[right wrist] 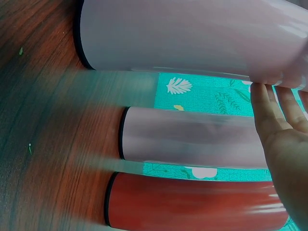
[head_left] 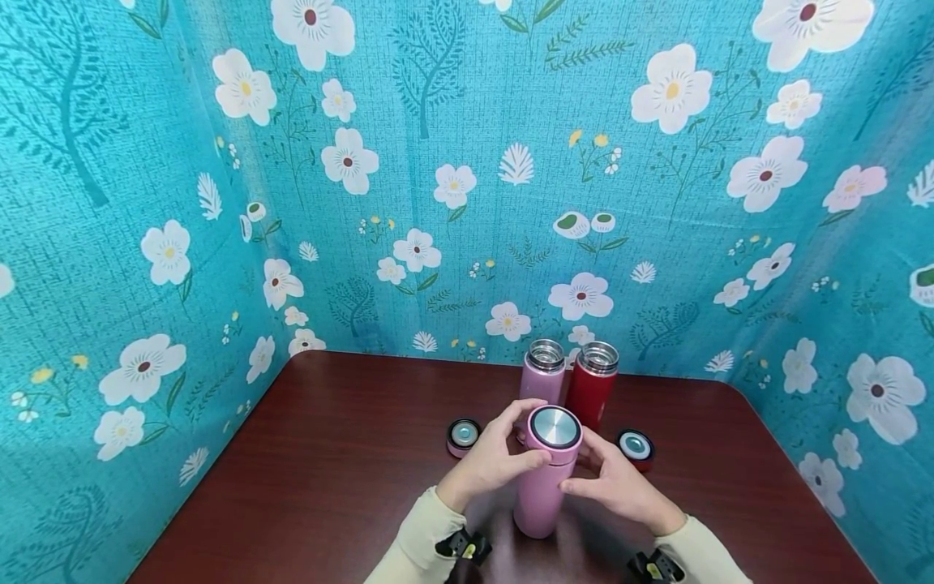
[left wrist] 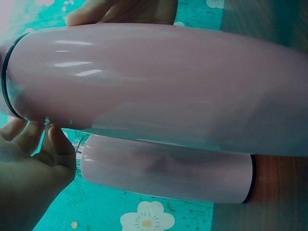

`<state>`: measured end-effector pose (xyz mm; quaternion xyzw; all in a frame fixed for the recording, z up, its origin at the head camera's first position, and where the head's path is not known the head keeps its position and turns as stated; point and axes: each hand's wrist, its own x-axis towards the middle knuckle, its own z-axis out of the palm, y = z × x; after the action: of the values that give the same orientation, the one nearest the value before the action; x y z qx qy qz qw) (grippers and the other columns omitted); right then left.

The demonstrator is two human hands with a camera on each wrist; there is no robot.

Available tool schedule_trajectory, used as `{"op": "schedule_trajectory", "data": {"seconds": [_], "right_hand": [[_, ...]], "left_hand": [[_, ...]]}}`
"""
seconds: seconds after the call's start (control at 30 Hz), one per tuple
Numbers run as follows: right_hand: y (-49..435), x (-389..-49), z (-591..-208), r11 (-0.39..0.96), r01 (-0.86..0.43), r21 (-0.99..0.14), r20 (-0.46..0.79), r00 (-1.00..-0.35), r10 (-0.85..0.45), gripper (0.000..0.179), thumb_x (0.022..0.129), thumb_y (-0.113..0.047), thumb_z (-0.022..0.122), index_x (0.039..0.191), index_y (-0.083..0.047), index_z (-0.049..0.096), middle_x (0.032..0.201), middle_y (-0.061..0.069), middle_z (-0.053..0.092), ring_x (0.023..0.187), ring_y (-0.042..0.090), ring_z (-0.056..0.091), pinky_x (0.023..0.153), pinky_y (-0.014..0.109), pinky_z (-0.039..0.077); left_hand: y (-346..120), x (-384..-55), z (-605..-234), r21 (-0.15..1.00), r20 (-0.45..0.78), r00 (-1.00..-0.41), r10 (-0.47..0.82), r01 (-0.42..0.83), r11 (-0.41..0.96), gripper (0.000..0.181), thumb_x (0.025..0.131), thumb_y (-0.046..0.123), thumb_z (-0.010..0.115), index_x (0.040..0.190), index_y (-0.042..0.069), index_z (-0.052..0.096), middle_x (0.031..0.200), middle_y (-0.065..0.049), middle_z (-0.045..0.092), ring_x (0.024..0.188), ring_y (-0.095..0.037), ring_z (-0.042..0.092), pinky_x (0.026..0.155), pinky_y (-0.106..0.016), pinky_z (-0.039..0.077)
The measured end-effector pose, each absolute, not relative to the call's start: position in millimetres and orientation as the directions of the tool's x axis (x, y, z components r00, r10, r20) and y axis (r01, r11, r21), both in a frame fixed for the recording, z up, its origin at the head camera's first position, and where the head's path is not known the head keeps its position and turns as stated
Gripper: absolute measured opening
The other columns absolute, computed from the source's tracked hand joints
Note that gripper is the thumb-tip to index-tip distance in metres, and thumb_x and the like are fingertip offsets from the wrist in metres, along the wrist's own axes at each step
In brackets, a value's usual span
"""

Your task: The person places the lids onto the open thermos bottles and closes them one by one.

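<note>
A pink thermos flask (head_left: 540,495) with its lid (head_left: 556,427) on stands upright on the table, between both hands. My left hand (head_left: 496,464) grips it around the lid, thumb across the front; in the left wrist view its fingers (left wrist: 60,144) meet the flask just below the dark ring. My right hand (head_left: 620,485) holds the upper body from the other side, its fingertips on the wall in the right wrist view. Behind stand a lilac flask (head_left: 541,388) and a red flask (head_left: 589,396), both lidless with bare steel mouths.
A pink-edged lid (head_left: 463,436) lies upside down on the table left of the flasks, and a red-edged lid (head_left: 636,448) lies likewise at the right. The dark wooden table (head_left: 328,470) ends at a blue flowered cloth (head_left: 452,243) that hangs behind and along both sides.
</note>
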<state>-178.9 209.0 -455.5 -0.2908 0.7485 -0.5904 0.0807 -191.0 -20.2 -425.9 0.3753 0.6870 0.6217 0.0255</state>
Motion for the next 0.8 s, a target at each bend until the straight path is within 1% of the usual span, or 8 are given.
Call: {"op": "schedule_trajectory", "data": {"seconds": [0.1, 0.17, 0.23, 0.43, 0.53, 0.6, 0.7, 0.8], "right_hand": [[208.9, -178.9, -455.6, 0.136, -0.336, -0.932, 0.219, -0.821, -0.527, 0.067, 0.086, -0.003, 0.066, 0.144, -0.008, 0.033, 0.135, 0.016, 0.050, 0.115, 0.019, 0.056, 0.088, 0.035, 0.049], [209.0, -178.9, -455.9, 0.142, -0.334, -0.932, 0.216, -0.825, -0.522, 0.067, 0.086, -0.003, 0.066, 0.144, -0.007, 0.032, 0.134, 0.017, 0.050, 0.114, 0.018, 0.056, 0.087, 0.034, 0.049], [209.2, -179.0, -456.5, 0.148, -0.336, -0.930, 0.216, -0.827, -0.518, 0.068, 0.086, -0.002, 0.066, 0.144, -0.007, 0.032, 0.134, 0.018, 0.050, 0.114, 0.018, 0.056, 0.087, 0.032, 0.049], [209.4, -179.1, -457.3, 0.157, -0.334, -0.929, 0.212, -0.830, -0.516, 0.068, 0.086, -0.002, 0.066, 0.144, -0.007, 0.032, 0.134, 0.016, 0.051, 0.114, 0.017, 0.056, 0.087, 0.031, 0.048], [209.4, -178.9, -456.8, 0.154, -0.324, -0.933, 0.204, -0.832, -0.515, 0.067, 0.086, -0.003, 0.066, 0.144, -0.007, 0.032, 0.133, 0.013, 0.052, 0.114, 0.017, 0.056, 0.087, 0.031, 0.049], [209.3, -178.9, -456.4, 0.151, -0.325, -0.934, 0.205, -0.831, -0.517, 0.067, 0.086, -0.003, 0.066, 0.144, -0.006, 0.032, 0.132, 0.009, 0.053, 0.114, 0.017, 0.056, 0.087, 0.032, 0.048], [209.2, -178.9, -455.7, 0.147, -0.328, -0.933, 0.209, -0.828, -0.521, 0.068, 0.086, -0.002, 0.066, 0.144, -0.007, 0.031, 0.132, 0.004, 0.055, 0.114, 0.017, 0.056, 0.087, 0.033, 0.049], [208.9, -179.1, -455.2, 0.149, -0.329, -0.933, 0.207, -0.827, -0.523, 0.068, 0.086, -0.002, 0.065, 0.145, -0.007, 0.031, 0.132, 0.007, 0.054, 0.114, 0.017, 0.056, 0.087, 0.033, 0.049]], "left_hand": [[-20.5, -190.7, -424.2, 0.860, 0.451, -0.711, 0.539, 0.508, -0.049, 0.064, 0.084, 0.017, 0.070, 0.139, 0.007, 0.039, 0.126, -0.011, 0.051, 0.101, -0.010, 0.049, 0.083, -0.035, 0.047], [-20.5, -190.7, -423.9, 0.845, 0.467, -0.707, 0.530, 0.533, -0.034, 0.063, 0.083, 0.011, 0.070, 0.139, 0.006, 0.041, 0.126, -0.011, 0.050, 0.104, -0.011, 0.048, 0.084, -0.037, 0.046], [-20.7, -190.5, -423.9, 0.834, 0.478, -0.707, 0.522, 0.551, -0.018, 0.061, 0.083, 0.010, 0.070, 0.138, 0.007, 0.042, 0.126, -0.008, 0.050, 0.106, -0.011, 0.048, 0.085, -0.037, 0.045], [-21.6, -188.3, -424.3, 0.811, 0.496, -0.701, 0.512, 0.585, 0.013, 0.059, 0.086, 0.027, 0.068, 0.138, 0.013, 0.044, 0.125, -0.002, 0.048, 0.108, -0.013, 0.047, 0.086, -0.036, 0.045], [-21.3, -186.7, -423.7, 0.811, 0.488, -0.706, 0.513, 0.584, 0.032, 0.059, 0.087, 0.030, 0.067, 0.139, 0.012, 0.043, 0.126, -0.001, 0.046, 0.109, -0.013, 0.047, 0.086, -0.036, 0.045], [-20.7, -185.2, -422.3, 0.816, 0.482, -0.715, 0.506, 0.576, 0.037, 0.060, 0.086, 0.027, 0.068, 0.139, 0.011, 0.043, 0.125, 0.001, 0.047, 0.110, -0.012, 0.047, 0.088, -0.034, 0.045], [-20.4, -176.1, -409.1, 0.848, 0.440, -0.753, 0.488, 0.527, 0.048, 0.061, 0.083, 0.017, 0.072, 0.137, 0.008, 0.044, 0.122, 0.000, 0.048, 0.106, -0.009, 0.048, 0.086, -0.031, 0.046], [-19.1, -174.8, -409.3, 0.879, 0.402, -0.792, 0.460, 0.474, 0.047, 0.062, 0.081, 0.012, 0.075, 0.135, 0.011, 0.045, 0.120, 0.001, 0.051, 0.099, -0.008, 0.050, 0.081, -0.028, 0.047]]}}
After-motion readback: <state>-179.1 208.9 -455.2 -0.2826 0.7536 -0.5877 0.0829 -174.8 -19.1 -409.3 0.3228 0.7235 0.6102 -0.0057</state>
